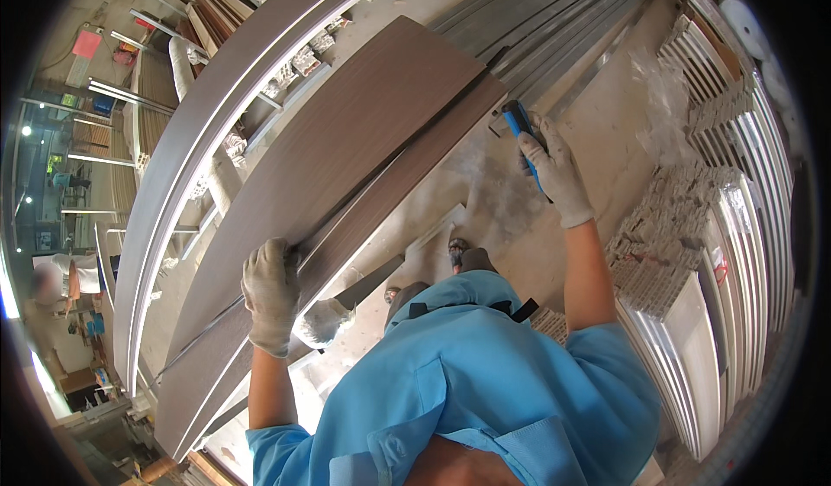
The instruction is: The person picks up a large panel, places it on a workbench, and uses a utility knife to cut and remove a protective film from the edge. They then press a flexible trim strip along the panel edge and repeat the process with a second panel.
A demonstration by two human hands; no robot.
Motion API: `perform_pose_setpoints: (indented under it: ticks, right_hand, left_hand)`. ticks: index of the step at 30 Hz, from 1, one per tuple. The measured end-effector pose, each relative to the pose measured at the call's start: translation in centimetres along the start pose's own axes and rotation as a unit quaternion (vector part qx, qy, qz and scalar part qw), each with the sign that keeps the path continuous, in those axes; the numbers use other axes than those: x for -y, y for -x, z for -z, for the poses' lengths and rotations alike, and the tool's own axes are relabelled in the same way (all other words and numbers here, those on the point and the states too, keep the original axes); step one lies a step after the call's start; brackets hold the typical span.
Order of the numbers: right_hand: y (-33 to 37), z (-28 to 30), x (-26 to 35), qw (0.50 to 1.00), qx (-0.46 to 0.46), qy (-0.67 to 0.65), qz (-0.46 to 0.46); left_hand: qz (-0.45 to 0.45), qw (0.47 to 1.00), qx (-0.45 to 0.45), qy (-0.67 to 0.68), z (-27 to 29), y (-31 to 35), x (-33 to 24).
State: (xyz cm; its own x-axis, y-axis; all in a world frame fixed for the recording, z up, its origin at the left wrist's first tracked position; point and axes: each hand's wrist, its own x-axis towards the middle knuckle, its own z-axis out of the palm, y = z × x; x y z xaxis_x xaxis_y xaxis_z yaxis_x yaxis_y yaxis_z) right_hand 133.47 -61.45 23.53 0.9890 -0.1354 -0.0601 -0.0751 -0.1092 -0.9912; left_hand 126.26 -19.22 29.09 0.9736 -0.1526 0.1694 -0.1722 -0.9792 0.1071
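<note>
Steady the boards with that curled left hand, centre-left — can't tell if it's pinching — and mind the blue tool wrapped in the right hand, upper right.

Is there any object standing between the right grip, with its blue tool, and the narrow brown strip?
Nothing clearly visible: the right grip holds the tool near the upper end of the strip. Only a small piece, too unclear to name, shows there.

Pale hollow-ended profiles lie stacked at the right, crumpled clear plastic beside them. Long grey strips spread at the top; metal bars jut at the left.
</note>
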Motion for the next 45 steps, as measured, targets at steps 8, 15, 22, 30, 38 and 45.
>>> perform_pose_setpoints:
  ticks: [8,15,22,30,38,45]
  right_hand:
    - [-3.2,-1.4,1.3,0.961,-0.118,0.222,0.116]
    - [-5.7,-3.5,1.8,0.843,-0.22,0.475,0.126]
    - [-3.7,-9.6,4.5,0.796,-0.243,0.555,0.0]
    - [5.7,-18.7,4.4,0.795,-0.208,0.568,0.039]
    - [14.9,-26.7,4.4,0.804,-0.16,0.566,0.09]
    - [6.7,-21.6,4.5,0.767,-0.271,0.58,0.033]
  left_hand:
    - [0.041,0.963,0.153,0.216,2.8,-1.2,0.3]
    - [-0.246,0.967,0.005,0.07,0.2,0.0,1.5]
    - [-0.323,0.928,0.008,0.188,-1.3,-0.7,3.6]
    - [-0.316,0.928,0.034,0.196,-2.6,-1.1,3.9]
    - [-0.319,0.923,0.042,0.21,-2.6,-1.2,4.0]
    - [-0.296,0.93,0.062,0.208,-2.2,-1.0,4.0]
